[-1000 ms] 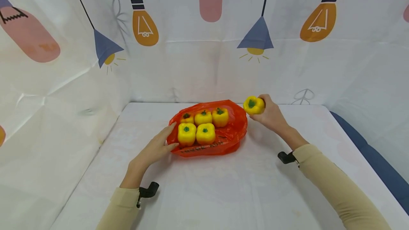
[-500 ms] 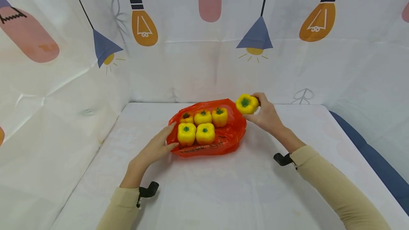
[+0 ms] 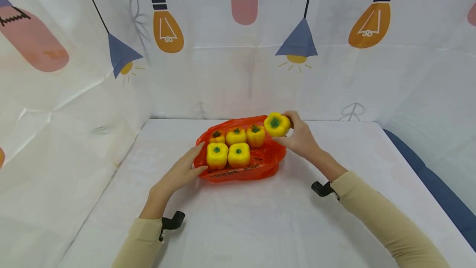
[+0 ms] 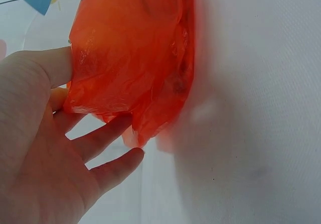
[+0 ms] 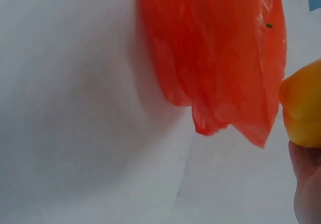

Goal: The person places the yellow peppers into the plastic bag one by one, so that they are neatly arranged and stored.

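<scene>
An orange-red plastic bag (image 3: 256,173) lies spread with its mouth up on the white table. Inside it, several yellow bell peppers with green stems, such as one front pepper (image 3: 239,155), sit in two rows. My left hand (image 3: 182,169) holds the bag's left end. In the left wrist view, thumb and index tips disappear behind the plastic, and the other fingers (image 4: 108,133) spread outside it. A yellow bell pepper (image 3: 277,124) is gripped in my right hand (image 3: 303,137), above the bag's right rear rim. The right wrist view shows only part of this pepper (image 5: 306,106).
The white table (image 3: 253,226) extends in front of the bag and to both sides. Behind it rises a white cloth wall (image 3: 223,82) printed with lamps and bulbs. Something dark blue (image 3: 439,185) stands beyond the table's right edge.
My right hand has carried its bell pepper leftward, from beside the bag to above its right rear part. My left hand and the peppers in the bag stay in place.
</scene>
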Demonstrator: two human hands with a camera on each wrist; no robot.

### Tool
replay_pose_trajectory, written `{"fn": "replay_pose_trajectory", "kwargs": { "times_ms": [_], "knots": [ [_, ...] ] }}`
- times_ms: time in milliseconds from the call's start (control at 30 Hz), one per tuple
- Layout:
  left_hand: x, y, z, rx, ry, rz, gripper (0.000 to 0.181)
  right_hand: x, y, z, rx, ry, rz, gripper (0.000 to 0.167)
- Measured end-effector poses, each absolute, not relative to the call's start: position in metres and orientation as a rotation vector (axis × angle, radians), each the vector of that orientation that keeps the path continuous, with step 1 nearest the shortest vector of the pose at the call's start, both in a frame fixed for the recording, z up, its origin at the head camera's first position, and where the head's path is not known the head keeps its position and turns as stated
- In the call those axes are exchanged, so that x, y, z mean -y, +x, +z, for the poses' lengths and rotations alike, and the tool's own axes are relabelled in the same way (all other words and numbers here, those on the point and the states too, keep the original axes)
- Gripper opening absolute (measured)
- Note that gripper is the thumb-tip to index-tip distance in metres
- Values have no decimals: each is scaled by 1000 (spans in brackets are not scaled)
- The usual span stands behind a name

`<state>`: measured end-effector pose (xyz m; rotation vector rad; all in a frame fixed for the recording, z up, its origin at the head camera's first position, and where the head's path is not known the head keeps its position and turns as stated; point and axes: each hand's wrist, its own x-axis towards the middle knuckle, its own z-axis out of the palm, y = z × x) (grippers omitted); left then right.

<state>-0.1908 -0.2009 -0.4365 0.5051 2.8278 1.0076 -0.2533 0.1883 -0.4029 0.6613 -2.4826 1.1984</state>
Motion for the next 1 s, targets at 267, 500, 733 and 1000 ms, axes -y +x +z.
{"fn": "replay_pose_trajectory", "kwargs": {
  "times_ms": [267, 500, 733, 1000],
  "knots": [
    [201, -191, -437, -2822, 506, 1025, 80, -177, -245, -413, 2534, 668, 1221, 71],
    [201, -190, -438, -2813, 498, 1034, 80, -166, -236, -422, 2611, 624, 1230, 72],
    [201, -191, -438, -2814, 482, 1027, 80, -159, -231, -433, 2678, 589, 1216, 73],
    [201, -190, -438, -2808, 484, 1037, 80, -154, -228, -443, 2728, 568, 1200, 73]
  ]
}}
